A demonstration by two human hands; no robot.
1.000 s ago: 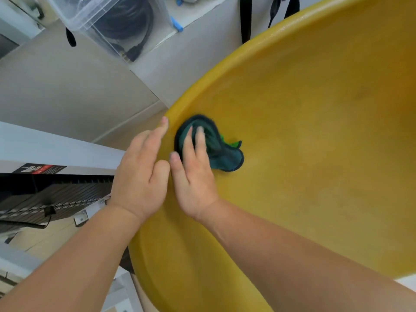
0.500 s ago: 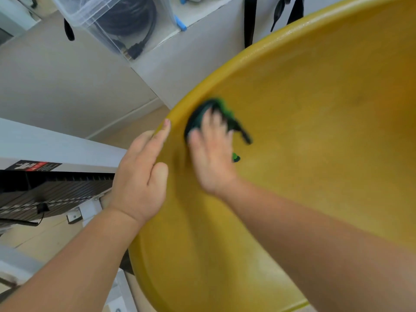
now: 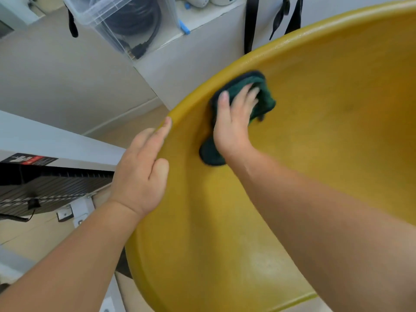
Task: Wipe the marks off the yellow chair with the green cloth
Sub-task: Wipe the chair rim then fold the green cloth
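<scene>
The yellow chair (image 3: pixel 319 140) fills the right and middle of the view, its curved shell facing me. A dark green cloth (image 3: pixel 265 95) lies against the inside of the shell just under the upper left rim. My right hand (image 3: pixel 234 124) presses flat on the cloth with straight fingers, and cloth shows beyond the fingertips and below the wrist. My left hand (image 3: pixel 141 172) rests on the chair's left rim, index finger stretched along the edge and thumb on the inner face. A faint dark smudge (image 3: pixel 349 107) shows on the shell to the right of the cloth.
A clear plastic box (image 3: pixel 126 21) of black cables sits on a white shelf at the top. Black straps (image 3: pixel 249 23) hang behind the chair's rim. A white unit with a black grille (image 3: pixel 45 183) stands at the left over a wooden floor.
My right hand has slid the cloth up and to the right along the inside of the rim. My left hand has stayed on the rim.
</scene>
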